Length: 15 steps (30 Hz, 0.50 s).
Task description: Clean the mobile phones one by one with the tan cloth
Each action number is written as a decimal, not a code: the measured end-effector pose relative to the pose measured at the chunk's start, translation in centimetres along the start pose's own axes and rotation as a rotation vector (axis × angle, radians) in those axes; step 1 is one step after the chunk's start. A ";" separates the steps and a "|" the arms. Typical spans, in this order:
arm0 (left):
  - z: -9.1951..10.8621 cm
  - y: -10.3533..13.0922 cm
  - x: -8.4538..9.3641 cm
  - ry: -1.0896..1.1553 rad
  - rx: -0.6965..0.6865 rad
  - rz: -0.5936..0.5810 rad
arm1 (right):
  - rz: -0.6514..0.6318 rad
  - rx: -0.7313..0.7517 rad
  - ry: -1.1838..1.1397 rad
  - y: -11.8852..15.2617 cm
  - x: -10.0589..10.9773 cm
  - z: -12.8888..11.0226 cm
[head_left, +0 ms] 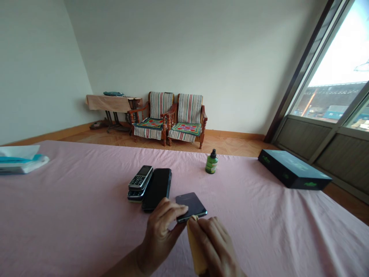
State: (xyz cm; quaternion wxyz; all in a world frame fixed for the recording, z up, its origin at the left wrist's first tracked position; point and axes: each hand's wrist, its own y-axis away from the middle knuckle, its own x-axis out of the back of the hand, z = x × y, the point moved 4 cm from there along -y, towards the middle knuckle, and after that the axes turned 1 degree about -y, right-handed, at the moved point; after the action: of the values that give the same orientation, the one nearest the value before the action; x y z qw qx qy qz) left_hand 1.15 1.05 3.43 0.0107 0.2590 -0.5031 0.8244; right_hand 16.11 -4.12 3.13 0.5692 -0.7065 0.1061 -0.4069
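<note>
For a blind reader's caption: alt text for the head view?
The left hand holds a dark smartphone while the right hand presses a yellow cloth to its edge, above a pink tablecloth. Other phones and a green bottle lie beyond.

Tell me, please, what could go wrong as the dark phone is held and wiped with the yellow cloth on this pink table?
1. The left hand holds the dark smartphone only at its near edge, so the grip looks light; pressure from the yellow cloth in the right hand might tip or slide it.
2. The phone could be pushed into the black phone and the stacked keypad phones close beside it.
</note>
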 end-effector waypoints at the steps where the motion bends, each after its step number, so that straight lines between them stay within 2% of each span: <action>1: 0.0 0.0 0.0 0.001 0.003 -0.004 | -0.017 0.029 0.016 -0.5 0.0 -0.3; 5: -0.2 0.2 -0.1 -0.009 -0.002 -0.022 | -0.104 0.115 0.027 -2.2 0.1 -1.2; 9: 0.0 0.4 -0.3 -0.020 -0.033 -0.030 | -0.082 0.122 0.006 -2.0 0.4 -0.8; 11: 0.1 0.4 -0.4 -0.025 -0.030 -0.043 | -0.048 0.018 -0.013 -1.4 0.6 0.1; 15: 0.4 0.7 -0.5 0.012 -0.037 -0.110 | 0.010 -0.289 -0.144 -0.4 1.0 2.7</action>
State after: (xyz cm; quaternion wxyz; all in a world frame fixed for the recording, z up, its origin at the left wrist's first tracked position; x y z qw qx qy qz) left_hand 1.56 0.45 2.77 0.0641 0.2812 -0.5033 0.8146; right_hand 18.52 -2.65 3.88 0.4698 -0.8078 0.1260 -0.3329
